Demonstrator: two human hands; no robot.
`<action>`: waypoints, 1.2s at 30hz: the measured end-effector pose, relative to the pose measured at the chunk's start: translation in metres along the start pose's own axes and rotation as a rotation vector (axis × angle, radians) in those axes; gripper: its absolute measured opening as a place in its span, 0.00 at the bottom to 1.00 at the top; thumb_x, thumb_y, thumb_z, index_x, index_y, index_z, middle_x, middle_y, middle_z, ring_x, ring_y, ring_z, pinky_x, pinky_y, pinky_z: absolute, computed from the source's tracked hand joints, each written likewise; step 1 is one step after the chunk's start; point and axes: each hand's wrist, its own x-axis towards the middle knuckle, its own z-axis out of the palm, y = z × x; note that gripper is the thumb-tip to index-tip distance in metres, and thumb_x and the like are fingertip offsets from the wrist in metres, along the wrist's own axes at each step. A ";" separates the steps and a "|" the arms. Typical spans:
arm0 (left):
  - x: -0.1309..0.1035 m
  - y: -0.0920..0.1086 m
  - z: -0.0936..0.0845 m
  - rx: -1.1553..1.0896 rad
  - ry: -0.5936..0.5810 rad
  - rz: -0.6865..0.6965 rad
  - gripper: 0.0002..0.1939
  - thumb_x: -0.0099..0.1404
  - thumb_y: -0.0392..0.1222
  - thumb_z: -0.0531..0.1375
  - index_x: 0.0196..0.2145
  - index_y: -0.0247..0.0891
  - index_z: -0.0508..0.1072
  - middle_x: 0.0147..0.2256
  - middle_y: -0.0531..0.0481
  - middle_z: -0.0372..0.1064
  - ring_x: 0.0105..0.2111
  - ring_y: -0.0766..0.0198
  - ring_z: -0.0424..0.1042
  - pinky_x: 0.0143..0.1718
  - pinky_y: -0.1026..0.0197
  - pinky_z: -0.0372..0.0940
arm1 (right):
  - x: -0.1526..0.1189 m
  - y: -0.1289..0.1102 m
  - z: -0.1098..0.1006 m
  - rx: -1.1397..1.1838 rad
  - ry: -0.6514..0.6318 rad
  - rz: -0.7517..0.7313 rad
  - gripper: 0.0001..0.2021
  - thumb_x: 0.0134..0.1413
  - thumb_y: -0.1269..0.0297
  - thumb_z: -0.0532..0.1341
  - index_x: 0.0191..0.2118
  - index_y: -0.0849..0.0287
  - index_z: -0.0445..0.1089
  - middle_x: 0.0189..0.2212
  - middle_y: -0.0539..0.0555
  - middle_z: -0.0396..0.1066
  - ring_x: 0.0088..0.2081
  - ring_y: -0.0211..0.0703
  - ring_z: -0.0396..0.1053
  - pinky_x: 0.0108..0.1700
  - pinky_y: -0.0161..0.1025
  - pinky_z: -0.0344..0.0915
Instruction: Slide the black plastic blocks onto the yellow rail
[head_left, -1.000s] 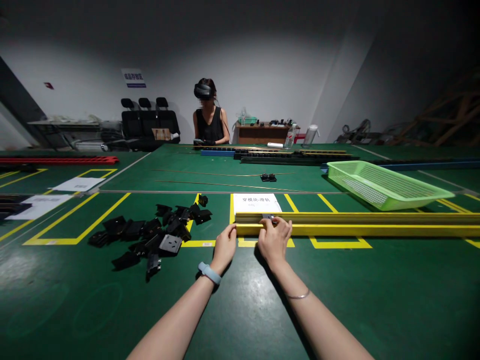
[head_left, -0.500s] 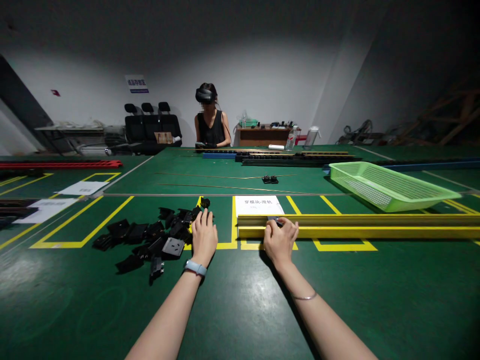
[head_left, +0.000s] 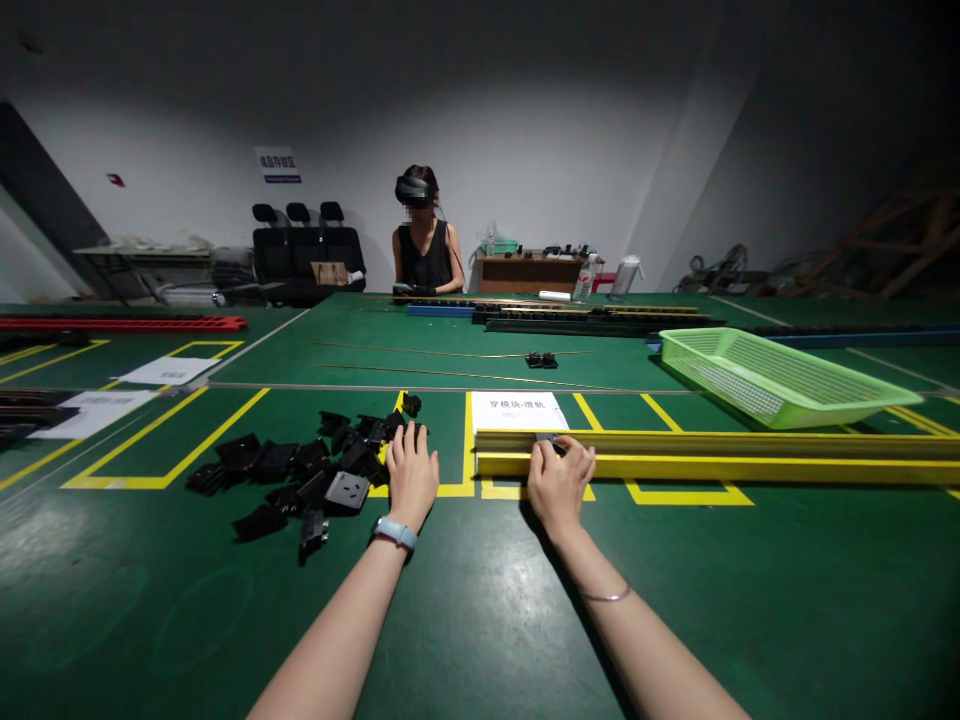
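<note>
Clock: I read the green table (head_left: 480, 620) from the head camera, 12 o'clock pointing straight away from the wearer.
Right hand: the right hand (head_left: 559, 485) bends over the yellow rail (head_left: 750, 468) near its 9 o'clock end, thumb and fingers curled at the channel; I cannot tell whether they pinch or merely press.
Grey module: a grey module (head_left: 551, 437) shows at 12 o'clock of that grip, at the fingertips and at the rail, mostly hidden from me by the hand.
Yellow rail: it lies across the table, running from the right hand out to 3 o'clock.
Left hand: the left hand (head_left: 412, 480) is palm down, fingers stretched towards 12 o'clock at the edge of the pile; its fingertips cover what is beneath, so I cannot tell whether they close on anything.
Pile: black modules (head_left: 300, 465) lie jumbled at 9 o'clock of the left hand, a socket-faced piece (head_left: 347, 491) among them.
Printed sheet: the white sheet (head_left: 519, 410) lies at 11 o'clock of the right hand, just beyond the rail.
Basket: a green basket (head_left: 795, 413) sits at 2 o'clock of the right hand.
</note>
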 end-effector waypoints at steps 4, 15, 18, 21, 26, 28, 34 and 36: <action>0.000 0.000 -0.001 0.012 -0.016 -0.011 0.22 0.64 0.38 0.51 0.55 0.32 0.62 0.57 0.34 0.54 0.57 0.46 0.52 0.55 0.42 0.53 | 0.001 0.001 0.001 -0.001 0.002 0.000 0.16 0.60 0.60 0.47 0.35 0.58 0.71 0.45 0.59 0.57 0.51 0.51 0.51 0.59 0.59 0.42; -0.001 -0.004 0.004 0.025 0.013 -0.035 0.21 0.63 0.37 0.52 0.54 0.32 0.62 0.54 0.33 0.55 0.56 0.46 0.53 0.53 0.43 0.54 | 0.000 0.004 0.004 0.004 0.001 0.022 0.17 0.61 0.59 0.47 0.35 0.58 0.71 0.46 0.60 0.57 0.52 0.51 0.50 0.59 0.58 0.42; 0.000 -0.007 0.007 0.018 0.027 -0.054 0.19 0.64 0.37 0.52 0.52 0.32 0.63 0.51 0.34 0.57 0.53 0.47 0.56 0.52 0.44 0.55 | 0.001 0.007 0.006 0.004 0.012 0.046 0.17 0.61 0.59 0.46 0.36 0.58 0.71 0.46 0.60 0.56 0.52 0.51 0.50 0.59 0.58 0.43; 0.000 -0.009 0.008 -0.017 0.015 -0.065 0.19 0.64 0.38 0.52 0.53 0.33 0.63 0.47 0.36 0.57 0.48 0.49 0.61 0.49 0.45 0.59 | 0.002 0.010 0.007 0.000 0.018 0.063 0.17 0.61 0.59 0.47 0.36 0.59 0.71 0.46 0.60 0.56 0.52 0.52 0.50 0.59 0.58 0.44; 0.001 -0.011 0.011 -0.194 -0.017 -0.056 0.21 0.63 0.40 0.54 0.54 0.35 0.61 0.47 0.39 0.53 0.43 0.54 0.65 0.46 0.49 0.63 | 0.002 0.009 0.006 0.002 0.032 0.079 0.16 0.60 0.59 0.48 0.35 0.60 0.71 0.46 0.61 0.55 0.53 0.53 0.49 0.59 0.59 0.43; 0.001 -0.012 0.014 -0.288 -0.024 -0.046 0.22 0.62 0.41 0.55 0.54 0.35 0.61 0.48 0.39 0.52 0.44 0.55 0.65 0.47 0.50 0.64 | 0.003 0.008 0.006 0.015 0.041 0.085 0.16 0.60 0.60 0.48 0.35 0.60 0.71 0.46 0.61 0.55 0.53 0.53 0.50 0.59 0.60 0.43; 0.002 -0.011 0.017 -0.308 -0.058 -0.049 0.28 0.57 0.46 0.59 0.55 0.35 0.62 0.51 0.38 0.55 0.53 0.47 0.56 0.55 0.44 0.56 | 0.003 0.007 0.003 0.109 0.067 0.021 0.14 0.59 0.60 0.50 0.34 0.59 0.71 0.46 0.60 0.56 0.54 0.52 0.50 0.60 0.62 0.40; 0.002 -0.010 0.015 -0.277 -0.099 -0.050 0.28 0.58 0.43 0.57 0.56 0.36 0.61 0.52 0.38 0.57 0.52 0.47 0.56 0.54 0.43 0.56 | 0.002 0.005 0.002 0.154 0.064 -0.027 0.13 0.59 0.61 0.51 0.34 0.58 0.71 0.46 0.60 0.56 0.54 0.51 0.50 0.60 0.63 0.39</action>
